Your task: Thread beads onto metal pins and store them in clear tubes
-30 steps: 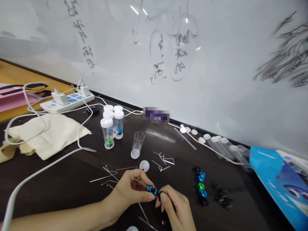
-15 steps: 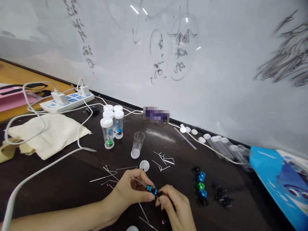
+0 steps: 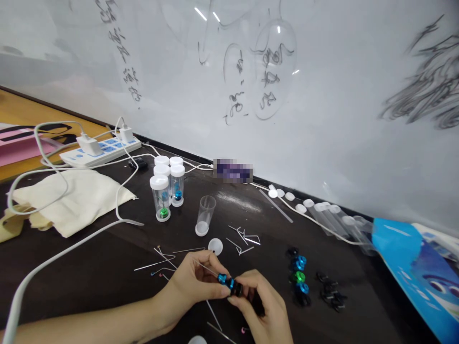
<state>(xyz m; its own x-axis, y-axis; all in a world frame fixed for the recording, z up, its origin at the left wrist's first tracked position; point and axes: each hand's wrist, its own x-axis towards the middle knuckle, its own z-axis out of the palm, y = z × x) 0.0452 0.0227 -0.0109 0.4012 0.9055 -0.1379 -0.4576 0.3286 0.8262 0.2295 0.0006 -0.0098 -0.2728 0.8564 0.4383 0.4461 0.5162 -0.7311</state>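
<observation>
My left hand [image 3: 193, 282] pinches a thin metal pin [image 3: 208, 270] that carries small blue beads [image 3: 226, 281]. My right hand [image 3: 260, 306] is closed on a small black piece [image 3: 238, 288] at the pin's tip, pressed against the blue beads. Both hands hover just above the dark table [image 3: 89, 267] near its front edge. Loose blue, green and black beads [image 3: 298, 277] lie just right of my right hand. Bent pins [image 3: 168, 258] are scattered just behind my left hand.
An open clear vial [image 3: 205, 215] and its white cap [image 3: 215, 247] sit behind my hands. Several capped vials [image 3: 167, 186] stand further back. Empty tubes [image 3: 330, 215] lie by the whiteboard [image 3: 322, 95]. A cloth [image 3: 71, 198], power strip [image 3: 100, 149], white cables [image 3: 57, 255] and a blue bag [image 3: 416, 272] flank the area.
My right hand has shifted slightly up and left, pushing the black piece closer against the blue beads. My left hand has stayed almost still.
</observation>
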